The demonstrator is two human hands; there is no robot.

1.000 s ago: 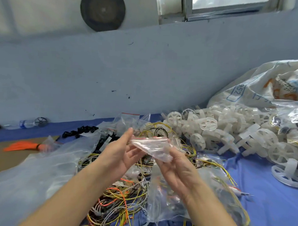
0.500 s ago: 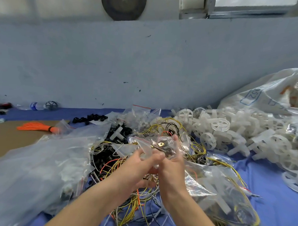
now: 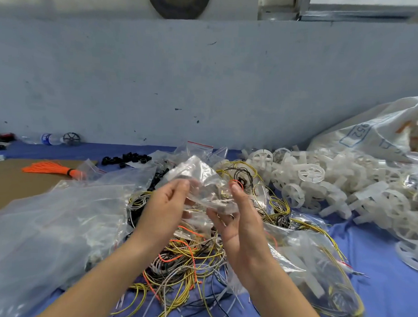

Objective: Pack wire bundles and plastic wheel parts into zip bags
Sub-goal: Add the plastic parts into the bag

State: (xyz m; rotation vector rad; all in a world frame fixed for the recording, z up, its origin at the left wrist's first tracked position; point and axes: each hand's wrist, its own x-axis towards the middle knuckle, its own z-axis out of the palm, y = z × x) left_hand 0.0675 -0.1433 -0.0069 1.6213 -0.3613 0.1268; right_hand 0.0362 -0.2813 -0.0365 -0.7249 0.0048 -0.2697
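Fingertips of the left hand (image 3: 165,204) and right hand (image 3: 240,221) pinch opposite edges of a small clear zip bag (image 3: 202,184), held up between them above the table. Its contents are too blurred to tell. Below the hands lies a tangle of yellow, orange and white wires (image 3: 185,257). To the right sits a heap of white plastic wheels (image 3: 321,181) on blue cloth (image 3: 377,259).
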